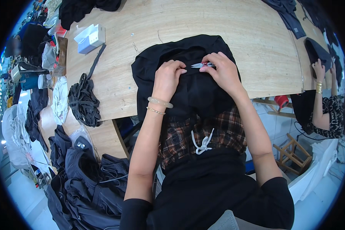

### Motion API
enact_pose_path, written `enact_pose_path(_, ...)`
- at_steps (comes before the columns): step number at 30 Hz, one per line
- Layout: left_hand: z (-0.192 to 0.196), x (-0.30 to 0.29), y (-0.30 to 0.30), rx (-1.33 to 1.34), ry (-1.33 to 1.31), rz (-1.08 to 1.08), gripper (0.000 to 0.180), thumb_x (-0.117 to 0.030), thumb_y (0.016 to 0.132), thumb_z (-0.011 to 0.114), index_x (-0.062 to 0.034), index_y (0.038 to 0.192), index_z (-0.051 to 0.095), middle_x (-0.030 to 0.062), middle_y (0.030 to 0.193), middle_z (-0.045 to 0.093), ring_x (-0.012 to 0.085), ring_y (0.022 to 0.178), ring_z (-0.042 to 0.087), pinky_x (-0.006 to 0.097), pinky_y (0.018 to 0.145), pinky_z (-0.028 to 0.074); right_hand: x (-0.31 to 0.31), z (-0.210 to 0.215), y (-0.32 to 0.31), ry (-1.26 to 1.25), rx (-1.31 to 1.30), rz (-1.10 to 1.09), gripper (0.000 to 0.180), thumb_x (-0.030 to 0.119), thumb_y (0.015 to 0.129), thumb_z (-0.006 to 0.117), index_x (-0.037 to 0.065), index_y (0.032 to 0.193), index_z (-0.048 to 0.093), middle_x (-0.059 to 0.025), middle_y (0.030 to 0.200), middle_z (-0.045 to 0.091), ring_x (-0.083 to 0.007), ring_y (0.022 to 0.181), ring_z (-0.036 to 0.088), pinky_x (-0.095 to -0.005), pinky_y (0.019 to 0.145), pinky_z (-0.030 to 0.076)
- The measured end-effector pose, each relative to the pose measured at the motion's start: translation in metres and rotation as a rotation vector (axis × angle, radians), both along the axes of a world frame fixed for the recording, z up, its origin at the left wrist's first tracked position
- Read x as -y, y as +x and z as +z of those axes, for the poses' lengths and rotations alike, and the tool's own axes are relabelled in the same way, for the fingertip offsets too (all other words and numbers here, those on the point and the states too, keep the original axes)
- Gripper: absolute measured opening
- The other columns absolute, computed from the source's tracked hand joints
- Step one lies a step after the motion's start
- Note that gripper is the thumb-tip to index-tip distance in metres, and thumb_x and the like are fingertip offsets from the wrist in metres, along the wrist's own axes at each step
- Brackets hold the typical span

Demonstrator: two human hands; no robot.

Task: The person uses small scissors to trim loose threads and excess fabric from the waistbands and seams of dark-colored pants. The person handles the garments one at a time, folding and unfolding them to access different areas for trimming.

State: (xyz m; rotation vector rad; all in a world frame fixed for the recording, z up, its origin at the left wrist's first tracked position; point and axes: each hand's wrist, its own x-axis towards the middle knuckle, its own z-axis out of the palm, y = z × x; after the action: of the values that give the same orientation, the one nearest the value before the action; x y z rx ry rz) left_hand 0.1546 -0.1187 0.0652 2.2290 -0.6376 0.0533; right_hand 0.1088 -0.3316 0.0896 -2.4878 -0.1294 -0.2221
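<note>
One black garment (198, 91) | under left hand (167, 78) (pinching it) | right hand (223, 71) gripping snips (196, 66)

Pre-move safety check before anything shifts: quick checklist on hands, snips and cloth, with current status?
1. Snips held in right hand: ok.
2. Left hand at the black cloth: ok.
3. Left fingertips apart from snips' points: ok, small gap visible.
4. Thread between blades: cannot tell, too small.
5. Tissue box apart from cloth: ok.

Piled garments (90, 191), snips (196, 65) and worktable (264, 57) show a clothing workshop.
</note>
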Motion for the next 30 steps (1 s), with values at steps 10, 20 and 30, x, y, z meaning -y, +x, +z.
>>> enact_pose_path(10,0.019,0.007,-0.003,0.019,0.031,-0.011,0.011,-0.009,0.089,0.07,-0.01,0.1,0.068,0.0054,0.097,0.062,0.0298,0.083,0.066,0.039,0.071,0.053,0.005,-0.003,0.001,0.09,-0.064,-0.025,0.023,0.026,0.083,0.077,0.008,0.095,0.067,-0.0034,0.087,0.066,-0.0235,0.085,0.06,-0.036,0.075,0.049)
enact_pose_path(20,0.01,0.011,-0.006,0.128,0.177,0.016,0.008,-0.014,0.086,0.072,-0.0114,0.091,0.067,0.0033,0.09,0.06,0.0262,0.082,0.066,0.038,0.067,0.052,0.005,-0.003,-0.002,0.178,-0.082,-0.058,0.023,0.026,0.085,0.077,0.008,0.097,0.067,-0.0032,0.092,0.068,-0.0239,0.088,0.062,-0.0363,0.077,0.049)
enact_pose_path(30,0.008,0.012,0.0,0.016,0.124,0.056,0.006,-0.012,0.088,0.069,-0.0066,0.089,0.066,0.0105,0.085,0.069,0.0344,0.081,0.067,0.043,0.068,0.052,-0.001,0.004,0.001,-0.076,0.021,0.03,0.019,0.024,0.082,0.077,0.01,0.093,0.069,-0.003,0.083,0.063,-0.024,0.083,0.057,-0.0371,0.074,0.048)
